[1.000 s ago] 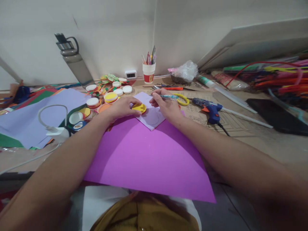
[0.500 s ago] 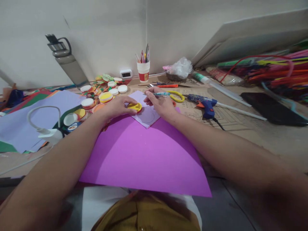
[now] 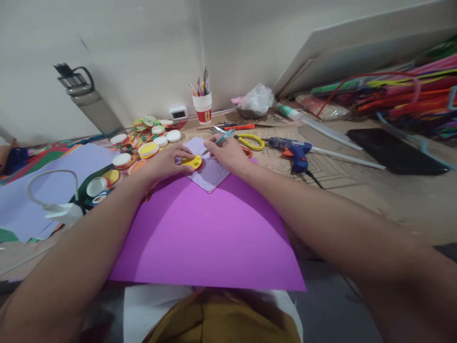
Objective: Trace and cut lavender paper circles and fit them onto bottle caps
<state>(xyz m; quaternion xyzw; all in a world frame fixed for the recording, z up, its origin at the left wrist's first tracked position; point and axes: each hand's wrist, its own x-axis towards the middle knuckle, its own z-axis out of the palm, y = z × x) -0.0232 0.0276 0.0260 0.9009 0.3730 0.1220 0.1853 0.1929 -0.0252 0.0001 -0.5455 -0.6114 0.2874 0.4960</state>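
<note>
My left hand grips a round yellow disc by its left edge, fingers and thumb closed on it, and keeps it flat on a small lilac paper. A drawn circle shows on that paper, nearer to me than the disc. In my right hand is a blue pen, its tip low beside the disc's right edge. The lilac paper lies with one corner towards me, over a large purple sheet that reaches past the table's front edge.
Round bottle-cap-like discs crowd the left. Behind stand a bottle, a small clock and a cup of pens. Yellow-handled scissors, a blue glue gun and a black phone lie to the right.
The pen has tipped more upright in my right hand, with its tip close to the disc. My left hand still holds the disc on the paper. The whole view has shifted slightly.
</note>
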